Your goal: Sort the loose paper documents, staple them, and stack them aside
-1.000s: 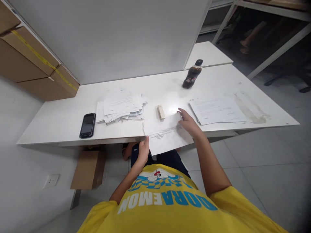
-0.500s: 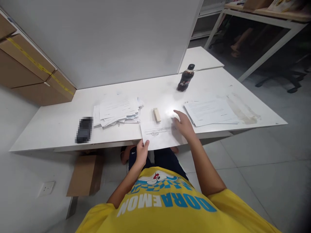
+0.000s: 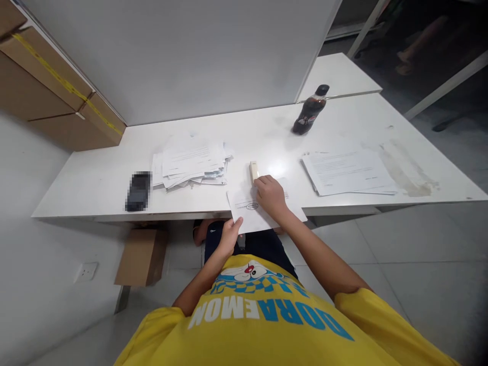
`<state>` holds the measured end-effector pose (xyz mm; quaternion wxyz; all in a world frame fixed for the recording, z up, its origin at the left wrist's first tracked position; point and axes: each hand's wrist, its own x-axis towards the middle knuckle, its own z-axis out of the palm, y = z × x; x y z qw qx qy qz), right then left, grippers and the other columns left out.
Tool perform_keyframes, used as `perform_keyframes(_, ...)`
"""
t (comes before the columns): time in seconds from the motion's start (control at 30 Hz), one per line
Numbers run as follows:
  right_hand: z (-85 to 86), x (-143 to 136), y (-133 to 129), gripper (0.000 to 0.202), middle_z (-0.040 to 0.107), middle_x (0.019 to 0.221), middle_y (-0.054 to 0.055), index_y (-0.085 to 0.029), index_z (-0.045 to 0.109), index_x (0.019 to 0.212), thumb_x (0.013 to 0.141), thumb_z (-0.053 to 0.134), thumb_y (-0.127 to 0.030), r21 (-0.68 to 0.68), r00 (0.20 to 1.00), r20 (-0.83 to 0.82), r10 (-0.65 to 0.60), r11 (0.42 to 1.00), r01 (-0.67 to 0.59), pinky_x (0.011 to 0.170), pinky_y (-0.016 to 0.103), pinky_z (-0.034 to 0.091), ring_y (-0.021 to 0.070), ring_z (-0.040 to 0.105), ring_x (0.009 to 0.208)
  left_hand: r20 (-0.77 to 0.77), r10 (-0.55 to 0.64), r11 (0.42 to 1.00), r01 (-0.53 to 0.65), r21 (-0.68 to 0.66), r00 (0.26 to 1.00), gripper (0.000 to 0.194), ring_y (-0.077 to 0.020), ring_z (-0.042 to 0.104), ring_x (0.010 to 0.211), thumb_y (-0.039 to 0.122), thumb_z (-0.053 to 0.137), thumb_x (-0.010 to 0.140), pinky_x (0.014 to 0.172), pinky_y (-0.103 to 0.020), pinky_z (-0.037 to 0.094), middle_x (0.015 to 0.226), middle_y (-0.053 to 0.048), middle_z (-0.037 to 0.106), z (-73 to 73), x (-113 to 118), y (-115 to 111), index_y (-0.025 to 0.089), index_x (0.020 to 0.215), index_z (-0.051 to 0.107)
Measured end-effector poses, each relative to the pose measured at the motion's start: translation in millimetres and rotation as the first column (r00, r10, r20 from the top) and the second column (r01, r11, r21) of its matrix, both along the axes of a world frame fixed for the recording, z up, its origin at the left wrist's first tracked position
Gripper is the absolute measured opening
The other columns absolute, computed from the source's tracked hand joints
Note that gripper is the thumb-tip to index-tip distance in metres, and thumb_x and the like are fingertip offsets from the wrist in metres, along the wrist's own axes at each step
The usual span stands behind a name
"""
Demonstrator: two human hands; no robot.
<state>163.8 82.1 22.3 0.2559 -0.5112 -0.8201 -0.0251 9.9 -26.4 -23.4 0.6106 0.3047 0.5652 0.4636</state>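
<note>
My left hand (image 3: 231,237) pinches the near left corner of a white sheet of paper (image 3: 269,219) at the desk's front edge. Printed lines and an oval stamp mark show on the sheet. Over the sheet's far part, my right hand (image 3: 270,195) has its fingers curled at the near end of a small cream oblong object (image 3: 253,170). The hand hides that end, and the object's kind is not clear. An untidy stack of printed papers (image 3: 192,160) lies to the left. Another stack of papers (image 3: 348,173) lies to the right.
A cola bottle (image 3: 310,111) stands at the back right of the white desk (image 3: 267,119). A blurred black device (image 3: 139,191) lies at the left. Cardboard boxes (image 3: 57,91) fill the left corner, with another cardboard box (image 3: 141,256) below. A grey panel (image 3: 190,56) rises behind.
My right hand has moved left from above the sheet's right side and closed at the cream object's near end. The left hand still holds the sheet. The camera view has shifted.
</note>
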Motion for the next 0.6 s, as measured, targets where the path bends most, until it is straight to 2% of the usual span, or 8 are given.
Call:
perform_keyframes(0.1,-7.6,-3.5,-3.2,0.028,0.059,0.075,0.009,-0.019,0.059,0.072,0.073,0.041,0.002,0.022,0.998,-0.041,-0.04,0.999,0.041,0.062,0.031,0.035,0.0235,0.049,0.078,0.019,0.02,1.0,-0.02,-0.007,1.0,0.05,-0.01,0.046,0.056,0.061,0.073,0.066,0.048,-0.021,0.033,0.062,0.0,0.058,0.8,1.5,1.2,0.012,0.077,0.068)
perform_keyframes(0.2,-9.7,-2.6,-2.5,0.026,0.063,0.081,0.009,-0.019,0.061,0.077,0.076,0.042,-0.001,-0.005,0.995,-0.084,-0.049,0.999,0.049,0.062,0.031,0.037,0.024,0.052,0.084,0.051,0.043,0.999,-0.042,-0.011,0.998,0.049,-0.0101,0.047,0.055,0.058,0.075,0.065,0.049,-0.022,0.033,0.062,-0.001,0.059,5.0,4.5,0.5,0.012,0.08,0.069)
perform_keyframes(0.3,-3.3,-0.9,-2.4,0.027,0.067,0.085,0.009,-0.018,0.064,0.082,0.078,0.042,-0.002,-0.06,0.995,-0.082,-0.062,0.997,0.057,0.063,0.032,0.041,0.0246,0.055,0.087,0.09,0.077,0.997,-0.074,-0.034,0.993,0.048,-0.0117,0.052,0.058,0.054,0.077,0.065,0.05,-0.022,0.035,0.068,-0.003,0.064,12.2,7.6,-3.7,0.011,0.086,0.07)
perform_keyframes(0.37,4.4,-1.2,-11.1,0.029,0.069,0.094,0.012,-0.015,0.066,0.09,0.079,0.043,-0.003,-0.04,0.999,-0.038,-0.032,0.999,0.031,0.069,0.034,0.044,0.0266,0.057,0.091,0.154,0.112,0.992,-0.101,-0.077,0.982,0.046,-0.0135,0.056,0.063,0.05,0.078,0.066,0.051,-0.022,0.038,0.076,-0.005,0.067,18.0,7.8,-7.8,0.012,0.091,0.069)
perform_keyframes(0.47,14.5,-0.4,-44.5,0.033,0.065,0.116,0.019,-0.01,0.062,0.116,0.089,0.043,-0.015,0.026,0.997,-0.04,0.061,0.998,-0.06,0.08,0.041,0.046,0.0305,0.057,0.102,0.288,0.159,0.982,-0.12,-0.149,0.944,0.045,-0.0156,0.061,0.07,0.046,0.077,0.069,0.055,-0.025,0.043,0.089,-0.008,0.069,26.7,2.5,-13.7,0.016,0.1,0.067)
perform_keyframes(0.53,15.9,3.4,-75.3,0.04,0.063,0.124,0.018,-0.012,0.054,0.13,0.094,0.043,-0.028,0.01,0.981,-0.1,0.167,0.986,-0.167,0.086,0.043,0.048,0.0305,0.058,0.108,0.317,0.19,0.974,-0.138,-0.178,0.929,0.045,-0.0165,0.061,0.072,0.047,0.075,0.072,0.058,-0.027,0.046,0.092,-0.009,0.069,32.4,-3.9,-17.6,0.017,0.104,0.066)
perform_keyframes(0.6,11.9,9.8,-104.3,0.045,0.06,0.13,0.016,-0.018,0.049,0.136,0.095,0.044,-0.034,-0.033,0.952,-0.144,0.272,0.96,-0.279,0.091,0.044,0.048,0.0297,0.057,0.114,0.305,0.221,0.966,-0.165,-0.197,0.926,0.043,-0.0175,0.062,0.073,0.048,0.072,0.076,0.061,-0.029,0.048,0.094,-0.01,0.07,38.7,-8.8,-22.5,0.017,0.106,0.065)
